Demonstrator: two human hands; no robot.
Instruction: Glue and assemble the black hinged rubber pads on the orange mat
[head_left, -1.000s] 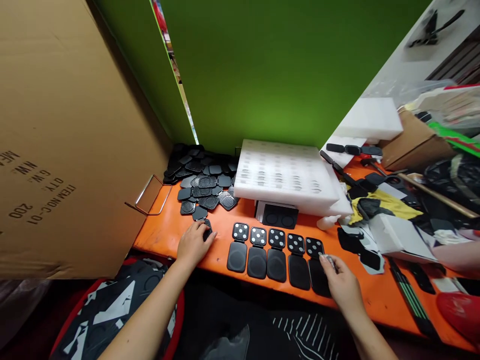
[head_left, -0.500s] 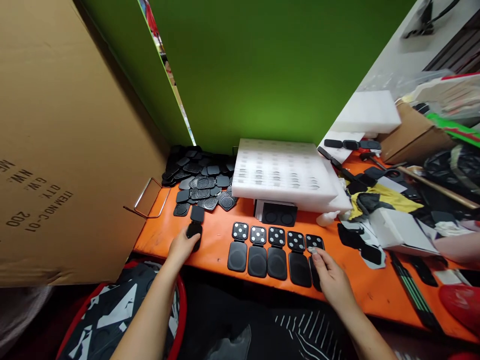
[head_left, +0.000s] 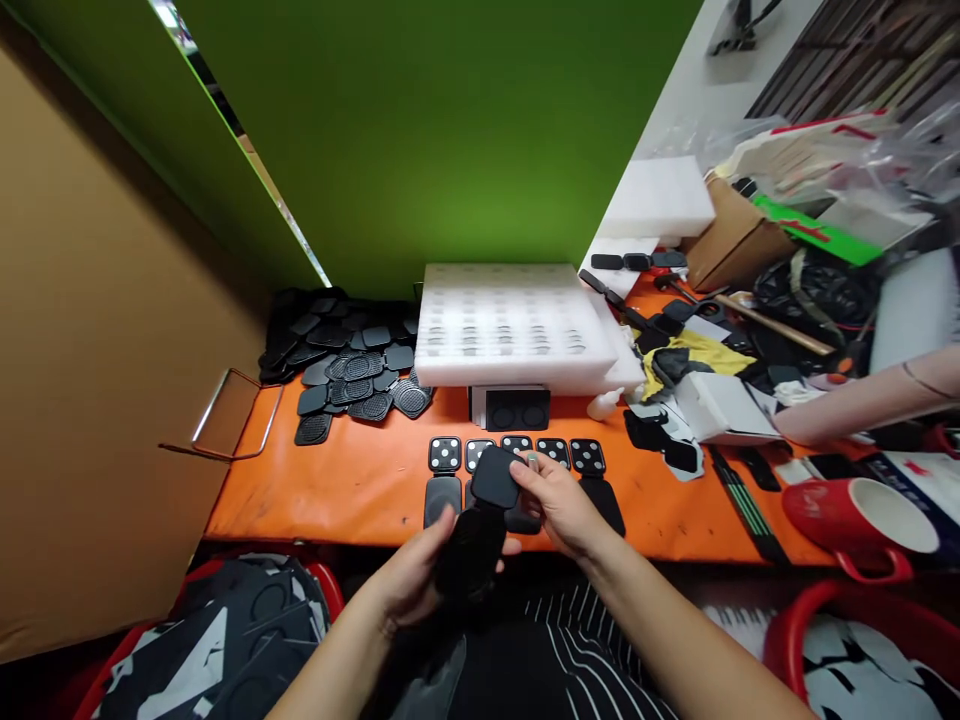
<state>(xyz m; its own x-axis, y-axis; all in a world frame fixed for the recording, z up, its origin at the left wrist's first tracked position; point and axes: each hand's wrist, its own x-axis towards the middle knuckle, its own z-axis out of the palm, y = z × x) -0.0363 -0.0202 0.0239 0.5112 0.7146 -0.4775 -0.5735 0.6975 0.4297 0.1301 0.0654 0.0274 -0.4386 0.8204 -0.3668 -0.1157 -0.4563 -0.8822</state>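
I have the black hinged piece (head_left: 484, 515) between both hands, above the near edge of the orange surface (head_left: 360, 490). Its long axis slants from lower left to upper right, the square half outward. My left hand (head_left: 409, 578) curls part-closed around the darker lower half; my right hand (head_left: 566, 505) is nearer the square half, pinching its right edge. I can't tell whether the small pale spot (head_left: 533, 461) at that hand is something held. Just beyond sits a row of dotted pieces (head_left: 445, 453).

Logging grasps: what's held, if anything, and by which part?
A black piece: left hand holds its lower panel; right hand grips its upper panel by the right edge.
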